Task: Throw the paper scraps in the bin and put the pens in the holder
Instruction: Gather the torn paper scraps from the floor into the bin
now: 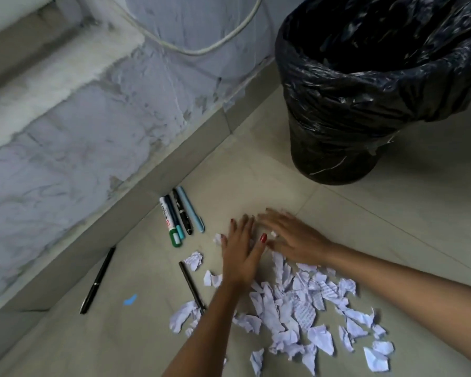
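Observation:
Many torn white paper scraps lie spread over the tiled floor in front of me. My left hand lies flat, palm down, at the far edge of the pile, fingers apart. My right hand is beside it, also flat and spread, touching a small scrap. The bin lined with a black bag stands at the far right. Several pens lie side by side left of my hands. One black pen lies near the wall, and another partly under my left forearm. No pen holder is in view.
A wall with a skirting ledge runs diagonally along the left. A white cable hangs on the wall. A small blue fragment lies on the floor near the pens.

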`<state>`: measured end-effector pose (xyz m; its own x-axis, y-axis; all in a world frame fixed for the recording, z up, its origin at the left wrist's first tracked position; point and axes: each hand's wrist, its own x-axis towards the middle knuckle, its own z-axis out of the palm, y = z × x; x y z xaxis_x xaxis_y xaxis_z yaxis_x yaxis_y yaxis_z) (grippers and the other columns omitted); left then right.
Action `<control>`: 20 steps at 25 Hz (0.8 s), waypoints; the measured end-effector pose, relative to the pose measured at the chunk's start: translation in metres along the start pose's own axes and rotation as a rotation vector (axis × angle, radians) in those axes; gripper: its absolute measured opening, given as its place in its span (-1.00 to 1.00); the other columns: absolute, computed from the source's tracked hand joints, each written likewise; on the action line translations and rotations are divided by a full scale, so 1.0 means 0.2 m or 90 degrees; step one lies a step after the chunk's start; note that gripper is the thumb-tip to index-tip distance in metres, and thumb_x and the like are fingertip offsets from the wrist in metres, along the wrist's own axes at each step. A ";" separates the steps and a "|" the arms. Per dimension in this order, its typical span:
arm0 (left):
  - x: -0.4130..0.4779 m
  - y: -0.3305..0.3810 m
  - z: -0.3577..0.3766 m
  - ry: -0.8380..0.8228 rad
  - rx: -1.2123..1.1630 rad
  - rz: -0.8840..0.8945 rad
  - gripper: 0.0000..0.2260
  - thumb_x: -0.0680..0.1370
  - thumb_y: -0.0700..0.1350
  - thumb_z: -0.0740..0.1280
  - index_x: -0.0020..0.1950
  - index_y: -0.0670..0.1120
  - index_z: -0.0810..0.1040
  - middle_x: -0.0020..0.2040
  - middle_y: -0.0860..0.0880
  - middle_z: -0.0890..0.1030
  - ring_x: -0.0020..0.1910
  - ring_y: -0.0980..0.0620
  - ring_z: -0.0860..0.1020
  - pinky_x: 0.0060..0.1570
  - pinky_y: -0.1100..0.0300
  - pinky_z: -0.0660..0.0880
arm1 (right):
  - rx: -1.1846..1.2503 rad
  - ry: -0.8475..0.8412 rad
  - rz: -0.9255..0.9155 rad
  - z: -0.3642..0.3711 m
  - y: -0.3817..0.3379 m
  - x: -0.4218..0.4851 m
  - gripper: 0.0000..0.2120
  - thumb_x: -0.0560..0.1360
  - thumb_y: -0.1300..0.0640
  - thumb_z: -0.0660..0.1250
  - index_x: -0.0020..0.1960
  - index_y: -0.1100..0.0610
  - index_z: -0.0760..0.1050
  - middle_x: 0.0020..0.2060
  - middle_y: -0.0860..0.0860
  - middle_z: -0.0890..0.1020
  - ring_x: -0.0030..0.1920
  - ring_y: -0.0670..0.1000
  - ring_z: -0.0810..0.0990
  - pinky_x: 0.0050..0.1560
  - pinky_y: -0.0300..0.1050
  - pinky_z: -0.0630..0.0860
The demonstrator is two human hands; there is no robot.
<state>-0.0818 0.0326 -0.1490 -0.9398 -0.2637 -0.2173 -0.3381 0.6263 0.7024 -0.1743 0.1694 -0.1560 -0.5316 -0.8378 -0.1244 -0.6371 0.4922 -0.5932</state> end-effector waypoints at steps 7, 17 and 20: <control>-0.26 -0.05 -0.10 0.178 -0.244 0.051 -0.65 0.47 0.11 0.13 0.15 0.00 0.49 0.16 -0.04 0.56 0.19 0.21 0.47 0.19 0.35 0.38 | 0.242 0.155 0.069 -0.09 -0.08 -0.33 -0.67 0.48 -0.10 0.19 0.24 -0.16 0.33 0.14 -0.11 0.56 0.11 -0.20 0.53 0.08 -0.46 0.40; -0.43 0.00 0.12 -0.090 -0.163 0.142 -0.38 0.44 0.40 0.03 0.42 0.13 0.18 0.48 0.11 0.22 0.46 0.14 0.15 0.47 0.08 0.09 | -0.040 0.301 0.274 0.21 -0.01 -0.65 -0.52 0.51 -0.11 -0.03 0.32 0.10 0.33 0.37 0.09 0.41 0.43 0.08 0.22 0.42 0.00 0.05; -0.48 0.04 0.10 -0.009 -0.256 0.172 -0.59 0.49 0.22 0.18 0.26 0.06 0.43 0.29 0.19 0.45 0.30 0.18 0.39 0.30 0.23 0.36 | 0.147 0.189 0.111 0.23 -0.14 -0.55 -0.45 0.53 -0.23 -0.04 0.34 0.10 0.35 0.32 -0.02 0.43 0.41 -0.09 0.25 0.42 -0.29 0.00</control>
<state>0.0046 0.0772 -0.1361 -0.9929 -0.1192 0.0015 -0.0389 0.3365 0.9409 -0.0716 0.2372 -0.1626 -0.7797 -0.6257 -0.0238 -0.3994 0.5262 -0.7508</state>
